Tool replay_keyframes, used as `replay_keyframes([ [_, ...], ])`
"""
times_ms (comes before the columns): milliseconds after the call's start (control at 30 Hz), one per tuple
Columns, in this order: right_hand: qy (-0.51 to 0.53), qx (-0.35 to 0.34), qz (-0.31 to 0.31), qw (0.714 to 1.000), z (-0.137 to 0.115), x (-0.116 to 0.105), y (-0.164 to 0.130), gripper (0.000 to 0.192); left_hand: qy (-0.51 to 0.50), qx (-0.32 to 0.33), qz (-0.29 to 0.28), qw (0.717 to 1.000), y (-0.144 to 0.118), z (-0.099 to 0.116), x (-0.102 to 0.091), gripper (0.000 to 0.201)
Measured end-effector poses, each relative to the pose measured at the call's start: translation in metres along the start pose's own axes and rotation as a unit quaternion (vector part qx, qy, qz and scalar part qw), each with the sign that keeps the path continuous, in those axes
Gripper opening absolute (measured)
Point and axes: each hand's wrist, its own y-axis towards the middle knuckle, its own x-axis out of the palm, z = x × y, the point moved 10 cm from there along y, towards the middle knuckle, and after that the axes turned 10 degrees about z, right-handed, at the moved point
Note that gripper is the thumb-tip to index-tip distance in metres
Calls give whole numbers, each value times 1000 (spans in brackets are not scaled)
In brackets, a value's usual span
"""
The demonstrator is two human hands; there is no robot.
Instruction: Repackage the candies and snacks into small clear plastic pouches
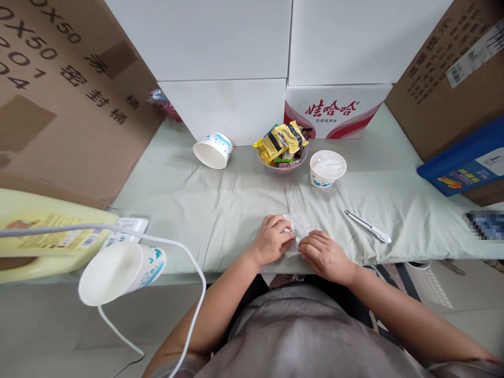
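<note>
We have one piece of film (301, 224) on the cloth (240, 210), near the front edge, between both hands. Can't tell if it's a bag or a single sheet; the hands cover part of it. Our left hand (272, 239) has its fingers curled on the left edge, reads as a pinch. Our right hand (326, 257) has its fingers bent over the right edge; thumb hidden, so we can't tell whether it grips or only presses.

Handling, our call: next to no weight, limp, slick, prone to cling to itself or skate over the cloth. Won't break, could tear or stretch under a hard pull. We'd take it by fingertip pinch at opposite edges; grabbing the middle just bunches it.

Materials: film clear, crinkled, glossy. Cloth pale green, soft, creased. Bowl (271, 166) clear, round, heaped with shiny packets (279, 140). Right cup (322, 182) looks like paper, tapered, upright, clear plastic (327, 166) inside. Middle cup (214, 152), same make, tipped over. Knife (368, 227): slim, pale, smooth, lying right of our right hand.
</note>
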Motion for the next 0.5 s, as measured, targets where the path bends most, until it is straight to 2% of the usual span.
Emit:
replay_keyframes([
  [100,1,38,-16,999,10,3,7,29,-34,-10,-4,999,0,-1,1,19],
  [200,-29,126,7,992,37,1,19,33,-66,-31,36,997,-1,-8,-4,43],
  [300,-94,223,31,970,66,-1,30,33,-66,-54,86,993,-5,-16,-11,59],
  [367,-137,263,13,955,78,5,36,30,-72,-60,94,991,-6,-19,-11,65],
  [433,-172,281,-14,944,83,15,40,27,-82,-63,87,991,-5,-19,-11,63],
  [500,-191,285,-24,939,86,21,41,27,-74,-61,69,993,-2,-17,-9,46],
])
